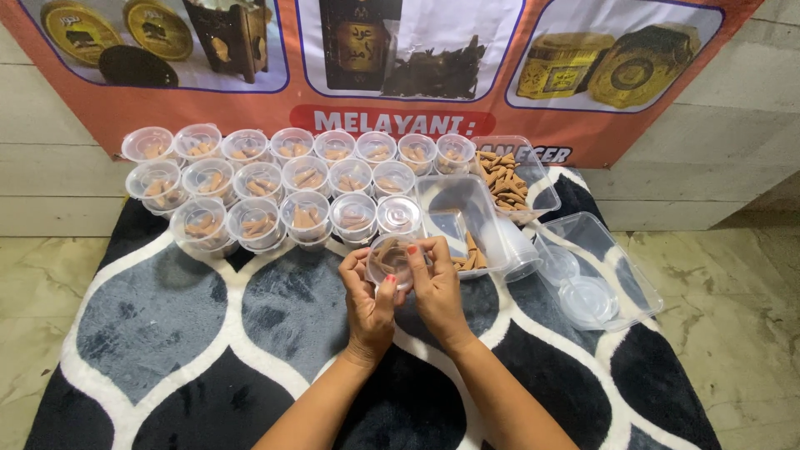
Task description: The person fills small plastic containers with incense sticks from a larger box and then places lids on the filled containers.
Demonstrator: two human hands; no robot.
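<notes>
A small clear plastic cup (390, 260), round and holding brown cones, sits at centre frame, pinched between the left hand (368, 304) at 7 o'clock and the right hand (437, 287) at 5 o'clock. Rows of filled cups (275, 187) lie at 11 o'clock on the rug (183, 333).

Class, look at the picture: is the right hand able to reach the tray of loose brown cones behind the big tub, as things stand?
Probably yes. The right hand shares a small cup with the left hand, so it must let go first; the tray lies open-topped just beyond.
</notes>
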